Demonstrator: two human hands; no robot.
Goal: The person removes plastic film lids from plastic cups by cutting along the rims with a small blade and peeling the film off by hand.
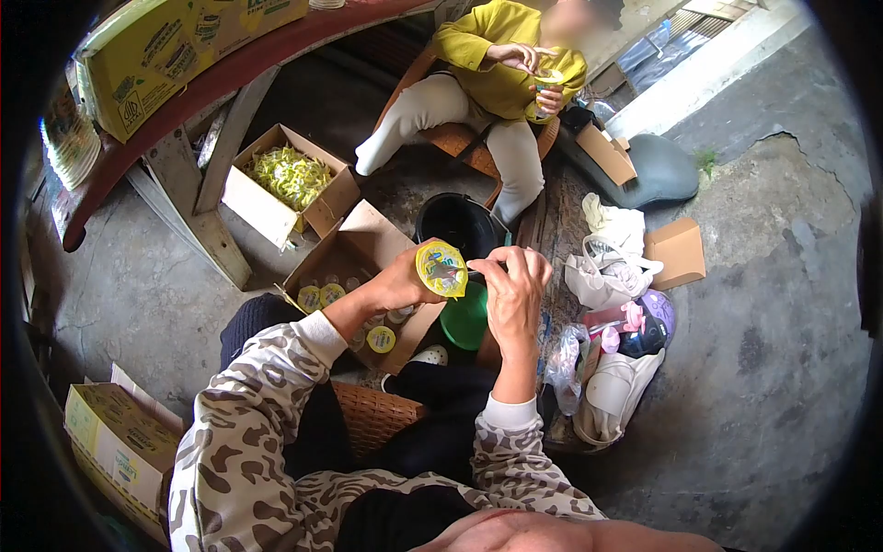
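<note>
My left hand (pixel 401 283) is wrapped round a plastic cup (pixel 441 270) and tips its yellow printed film lid towards me. Part of that lid looks torn, with a silvery patch in the middle. Just right of the rim, my right hand (pixel 517 296) is closed in a pinch; whatever lies between the fingertips is too small to make out. Below my left forearm, several cups with yellow lids (pixel 381 339) lie in an open cardboard box (pixel 375 237). A green tub (pixel 466 322) and a black bucket (pixel 430 216) stand beneath my hands.
Opposite sits a person in a yellow top (pixel 487 32), holding a similar cup (pixel 549 81). Yellow strips (pixel 290 177) fill another carton (pixel 336 201). Bags (pixel 618 396) and a purple helmet (pixel 659 313) lie to the right. A yellow carton (pixel 124 437) stands at lower left.
</note>
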